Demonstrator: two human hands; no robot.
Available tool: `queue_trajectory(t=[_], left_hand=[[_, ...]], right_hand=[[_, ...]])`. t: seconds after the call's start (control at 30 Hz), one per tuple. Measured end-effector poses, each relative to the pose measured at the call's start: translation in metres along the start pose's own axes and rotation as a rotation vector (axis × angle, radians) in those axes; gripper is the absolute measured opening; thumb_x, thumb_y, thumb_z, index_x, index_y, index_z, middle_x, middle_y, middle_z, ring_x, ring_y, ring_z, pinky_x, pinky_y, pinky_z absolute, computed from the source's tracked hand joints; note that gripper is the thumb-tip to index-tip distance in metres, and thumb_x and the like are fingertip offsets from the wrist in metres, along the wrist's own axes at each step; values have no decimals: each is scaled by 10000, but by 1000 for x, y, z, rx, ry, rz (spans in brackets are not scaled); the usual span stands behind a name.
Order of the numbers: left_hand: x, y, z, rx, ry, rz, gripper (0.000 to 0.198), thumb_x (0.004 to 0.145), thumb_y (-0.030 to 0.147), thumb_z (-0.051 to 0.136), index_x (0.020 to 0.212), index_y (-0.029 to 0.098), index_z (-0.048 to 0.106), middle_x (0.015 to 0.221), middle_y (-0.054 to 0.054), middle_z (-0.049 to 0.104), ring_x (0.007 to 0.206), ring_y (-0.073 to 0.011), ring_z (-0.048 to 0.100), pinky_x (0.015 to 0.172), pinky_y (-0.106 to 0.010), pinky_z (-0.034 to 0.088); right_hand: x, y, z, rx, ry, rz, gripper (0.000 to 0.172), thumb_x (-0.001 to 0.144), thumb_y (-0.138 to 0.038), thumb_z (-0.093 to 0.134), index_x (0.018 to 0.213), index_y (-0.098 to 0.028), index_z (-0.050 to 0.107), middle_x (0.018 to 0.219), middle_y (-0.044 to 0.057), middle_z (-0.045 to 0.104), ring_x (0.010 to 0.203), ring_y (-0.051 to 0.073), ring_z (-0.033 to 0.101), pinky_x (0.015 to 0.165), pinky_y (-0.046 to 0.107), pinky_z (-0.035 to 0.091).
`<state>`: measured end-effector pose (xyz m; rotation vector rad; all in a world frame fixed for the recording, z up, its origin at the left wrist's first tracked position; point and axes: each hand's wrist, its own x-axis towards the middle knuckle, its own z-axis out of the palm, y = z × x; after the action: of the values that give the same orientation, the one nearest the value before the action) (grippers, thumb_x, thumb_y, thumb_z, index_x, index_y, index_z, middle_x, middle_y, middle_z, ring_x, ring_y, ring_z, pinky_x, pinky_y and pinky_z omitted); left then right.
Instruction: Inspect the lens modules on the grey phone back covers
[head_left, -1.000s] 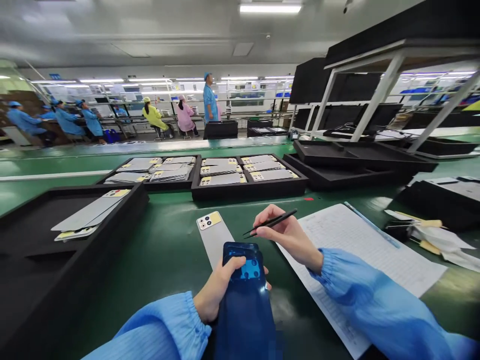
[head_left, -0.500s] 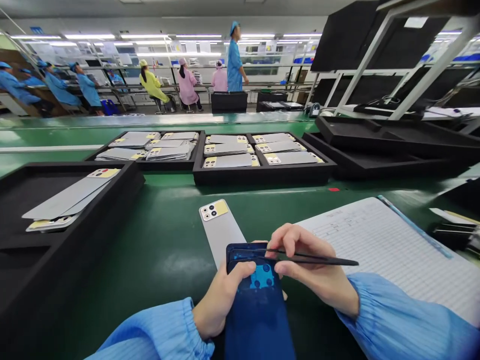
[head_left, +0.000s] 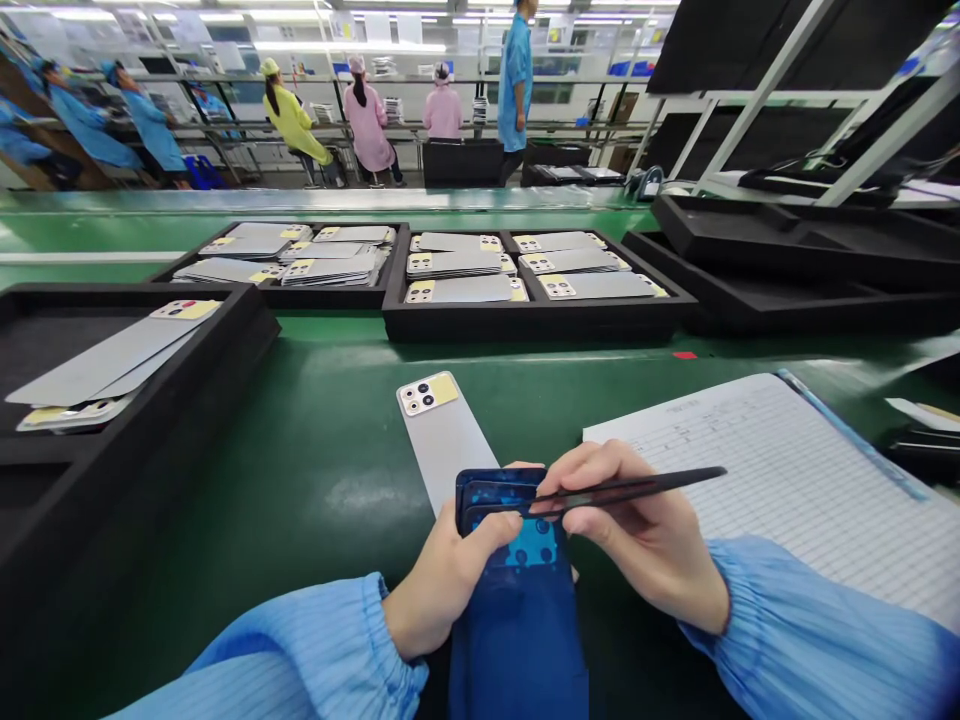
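Pinching black tweezers (head_left: pixel 637 487) in the right hand (head_left: pixel 637 540), the person sets the tips at the top edge of a dark blue film-covered phone back panel (head_left: pixel 517 620). The panel sits low in the centre of the view, clasped by the left hand (head_left: pixel 450 585), which is closed around its side with the thumb across the front. Whether the tips have caught a layer of film cannot be told. The step looks like lifting the film's upper edge, which calls for a steady hold and a fine, shallow pinch. At twelve o'clock lies a silver phone back panel (head_left: pixel 442 440) with a yellow label, at two o'clock a ruled sheet (head_left: pixel 780 480), and farther out black foam trays (head_left: pixel 525 325) of similar panels.
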<state>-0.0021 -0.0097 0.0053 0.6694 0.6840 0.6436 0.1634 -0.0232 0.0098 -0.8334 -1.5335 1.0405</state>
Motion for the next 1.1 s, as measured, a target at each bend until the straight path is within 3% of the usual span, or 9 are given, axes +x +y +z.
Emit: queue_trajectory(t=[0.3, 0.57, 0.93, 1.1], left_hand=[[0, 1, -3, 51, -31, 48, 404, 802, 214, 530, 1187, 180, 415, 868, -66, 666, 722, -232, 669, 667, -347, 517], [-1, 0, -2, 57, -35, 45, 372, 801, 223, 530, 1159, 163, 448, 830, -71, 668, 691, -222, 670, 636, -332, 525], [-3, 0, 2, 36, 15, -27, 354, 773, 246, 572, 1109, 156, 503, 833, -67, 660, 675, -220, 669, 654, -354, 525], [-7, 0, 2, 39, -25, -88, 252, 735, 235, 612, 966, 155, 550, 764, -27, 652, 720, -212, 660, 716, -374, 507]], right_hand=[[3, 1, 2, 9, 7, 9, 135, 832, -143, 563, 922, -238, 531, 899, 6, 579, 770, 112, 641, 699, 223, 543], [3, 2, -1, 36, -5, 37, 126, 831, -129, 556, 903, -230, 534, 881, 11, 572, 771, 126, 633, 699, 242, 528], [5, 1, -6, 126, -80, 138, 25, 853, -220, 530, 878, -219, 524, 820, 17, 533, 691, 141, 604, 605, 283, 508], [10, -3, -7, 187, -102, 208, 101, 840, -264, 550, 809, -176, 512, 762, 8, 528, 643, 120, 590, 596, 269, 494]])
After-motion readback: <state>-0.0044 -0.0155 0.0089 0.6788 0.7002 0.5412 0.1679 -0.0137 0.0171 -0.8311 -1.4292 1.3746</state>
